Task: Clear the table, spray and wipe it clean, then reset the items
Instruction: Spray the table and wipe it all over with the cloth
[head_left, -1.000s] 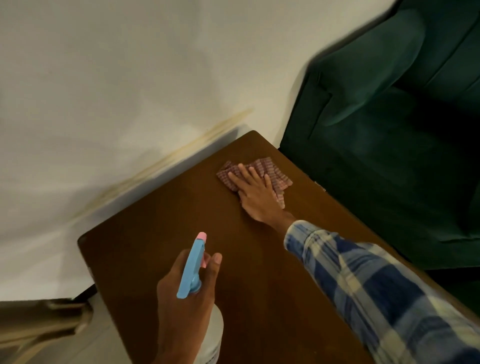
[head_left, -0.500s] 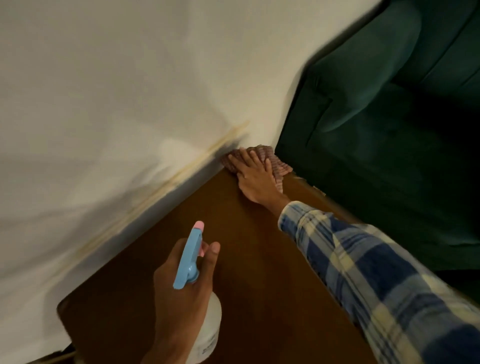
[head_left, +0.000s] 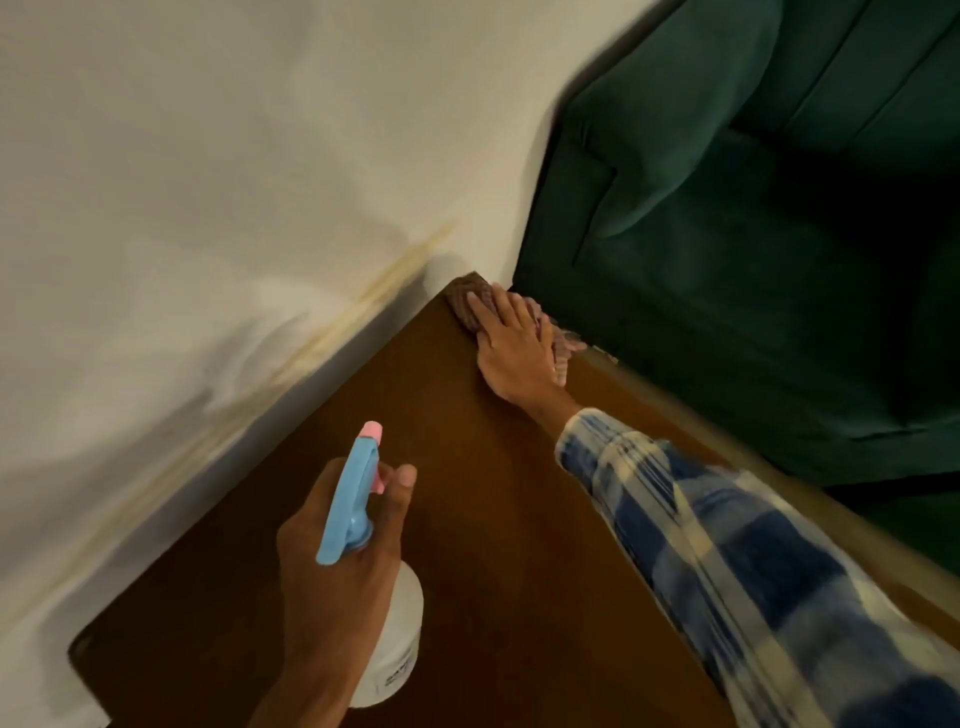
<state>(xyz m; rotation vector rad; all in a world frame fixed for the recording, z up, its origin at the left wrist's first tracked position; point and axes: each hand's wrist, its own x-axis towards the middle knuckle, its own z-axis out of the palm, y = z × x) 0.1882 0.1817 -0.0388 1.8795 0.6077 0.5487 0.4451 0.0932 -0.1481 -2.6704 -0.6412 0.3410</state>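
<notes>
Cloth (head_left: 470, 306) on table's (head_left: 493, 519) far corner — armchair (head_left: 753, 260) right, spray bottle (head_left: 387, 644) near edge

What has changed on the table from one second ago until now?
The right hand pushed the cloth flat along the table outward to its far corner, beside the green sofa. Nothing was taken hold of or let go. The left hand holds the spray bottle above the near side as before.

One left hand (head_left: 337, 566), one right hand (head_left: 511, 356), one spray bottle (head_left: 353, 499), one cloth (head_left: 464, 303), one table (head_left: 493, 530), one green armchair (head_left: 753, 260).
</notes>
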